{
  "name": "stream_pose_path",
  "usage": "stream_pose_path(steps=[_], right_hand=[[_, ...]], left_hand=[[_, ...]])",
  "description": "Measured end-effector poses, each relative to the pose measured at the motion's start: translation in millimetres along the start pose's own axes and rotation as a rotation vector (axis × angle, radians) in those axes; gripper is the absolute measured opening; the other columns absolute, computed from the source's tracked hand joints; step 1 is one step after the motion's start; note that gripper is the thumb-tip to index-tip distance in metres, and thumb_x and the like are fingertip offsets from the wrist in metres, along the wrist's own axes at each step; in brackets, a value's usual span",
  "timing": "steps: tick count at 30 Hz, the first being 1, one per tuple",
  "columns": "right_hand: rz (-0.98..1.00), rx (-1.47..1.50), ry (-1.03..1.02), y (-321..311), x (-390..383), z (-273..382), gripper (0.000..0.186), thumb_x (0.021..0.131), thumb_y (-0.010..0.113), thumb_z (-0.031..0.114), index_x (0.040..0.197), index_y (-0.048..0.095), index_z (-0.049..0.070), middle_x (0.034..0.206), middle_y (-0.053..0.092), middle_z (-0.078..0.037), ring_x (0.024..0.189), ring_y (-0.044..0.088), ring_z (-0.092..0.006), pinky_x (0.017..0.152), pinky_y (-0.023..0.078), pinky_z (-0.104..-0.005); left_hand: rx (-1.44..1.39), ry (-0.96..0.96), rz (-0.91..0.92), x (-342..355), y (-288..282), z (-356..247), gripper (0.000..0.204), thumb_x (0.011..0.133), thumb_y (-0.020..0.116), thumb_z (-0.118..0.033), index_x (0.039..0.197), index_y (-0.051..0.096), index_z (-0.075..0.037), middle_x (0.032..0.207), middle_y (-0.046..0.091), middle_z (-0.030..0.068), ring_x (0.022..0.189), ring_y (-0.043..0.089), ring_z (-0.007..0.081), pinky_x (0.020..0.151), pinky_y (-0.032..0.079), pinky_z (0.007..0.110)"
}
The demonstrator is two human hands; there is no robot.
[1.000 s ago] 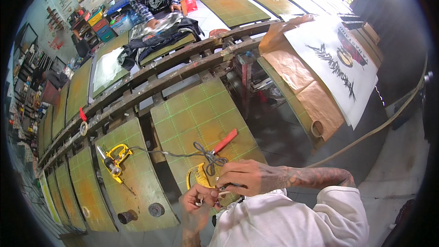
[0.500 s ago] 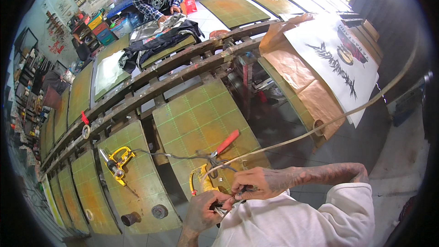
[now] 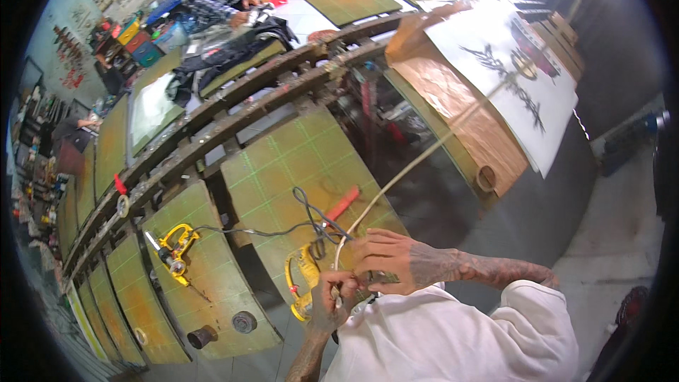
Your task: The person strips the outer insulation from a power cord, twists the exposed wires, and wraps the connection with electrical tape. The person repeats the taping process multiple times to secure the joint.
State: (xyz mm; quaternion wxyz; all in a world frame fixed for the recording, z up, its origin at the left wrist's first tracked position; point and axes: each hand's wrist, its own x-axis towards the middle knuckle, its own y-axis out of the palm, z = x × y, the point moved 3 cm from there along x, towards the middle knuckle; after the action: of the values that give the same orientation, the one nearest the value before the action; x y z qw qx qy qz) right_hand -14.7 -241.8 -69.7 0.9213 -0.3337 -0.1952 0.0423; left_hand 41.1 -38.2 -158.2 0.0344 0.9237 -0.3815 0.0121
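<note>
My left hand (image 3: 332,301) is closed around the lower end of a pale cable (image 3: 382,195), which runs up to the upper right. My right hand (image 3: 389,260) is just right of it, fingers apart and curved, with nothing visible in its grip. Left of my hands a yellow power tool (image 3: 305,269) lies on a green gridded board (image 3: 274,157), beside a looped black cord (image 3: 305,198) and a red-handled tool (image 3: 345,201). The black cord reaches a second yellow tool (image 3: 177,247) on the adjoining board (image 3: 177,209).
Two dark cylinders (image 3: 202,337) (image 3: 244,321) and a tape roll (image 3: 123,205) are at left. Brown paper (image 3: 453,113), a printed white sheet (image 3: 537,134) and a tape ring (image 3: 486,178) are at right. Across the rails (image 3: 269,99), a person (image 3: 212,0) handles dark cloth (image 3: 226,64).
The pale cable now stretches upward from my left hand. My right hand has lifted and spread its fingers from their earlier grip beside the left. The view has shifted and blurred slightly.
</note>
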Motion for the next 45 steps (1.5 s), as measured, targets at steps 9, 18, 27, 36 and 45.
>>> stream_pose_path(steps=[9,18,27,36,45], right_hand=[[-0.664,-0.21,0.958,-58.3,-195.0,-106.0,0.023,0.089,0.074,0.009,0.111,0.074,0.002,0.108,0.075,-0.015,0.102,0.072,-0.0315,0.09,0.058,-0.0434],[-0.679,-0.911,1.074,-56.6,-318.1,-204.1,0.033,0.094,0.075,0.02,0.123,0.068,0.007,0.126,0.064,-0.017,0.118,0.06,-0.0395,0.1,0.05,-0.0487],[-0.565,-0.826,0.861,-68.2,-270.4,-186.3,0.012,0.098,0.07,0.014,0.1,0.067,0.002,0.116,0.064,-0.014,0.11,0.063,-0.0318,0.095,0.051,-0.044],[-0.264,-0.47,0.002,10.9,-30.6,24.3,0.016,0.079,0.081,0.004,0.093,0.073,0.008,0.114,0.072,-0.01,0.124,0.064,-0.035,0.1,0.056,-0.05],[-0.118,-0.446,-0.252,26.9,-14.1,35.7,0.014,0.084,0.081,0.009,0.096,0.076,0.015,0.119,0.073,-0.005,0.129,0.063,-0.031,0.105,0.054,-0.0499]], left_hand=[[-0.554,-0.132,-0.553,-2.2,-13.1,79.8,0.056,0.108,0.049,-0.057,0.127,0.055,-0.005,0.094,0.064,0.0059,0.076,0.063,0.0168,0.083,0.056,0.039],[-0.785,-0.058,-0.655,9.1,-68.6,70.2,0.056,0.109,0.046,-0.055,0.132,0.056,-0.005,0.093,0.067,0.0059,0.091,0.063,0.0171,0.096,0.054,0.044],[-0.396,0.122,-0.876,-23.6,-70.9,41.8,0.051,0.106,0.044,-0.04,0.139,0.052,-0.001,0.129,0.061,0.013,0.115,0.06,0.023,0.102,0.045,0.041],[-0.008,-0.164,-0.377,-29.3,-36.3,-68.7,0.042,0.099,0.066,-0.032,0.126,0.067,0.0,0.113,0.073,0.0094,0.105,0.063,0.0172,0.096,0.047,0.034],[-0.452,-0.3,-0.237,-29.6,-9.8,-80.8,0.041,0.1,0.073,-0.021,0.135,0.064,0.0,0.116,0.074,0.0082,0.11,0.067,0.0121,0.101,0.052,0.031]])
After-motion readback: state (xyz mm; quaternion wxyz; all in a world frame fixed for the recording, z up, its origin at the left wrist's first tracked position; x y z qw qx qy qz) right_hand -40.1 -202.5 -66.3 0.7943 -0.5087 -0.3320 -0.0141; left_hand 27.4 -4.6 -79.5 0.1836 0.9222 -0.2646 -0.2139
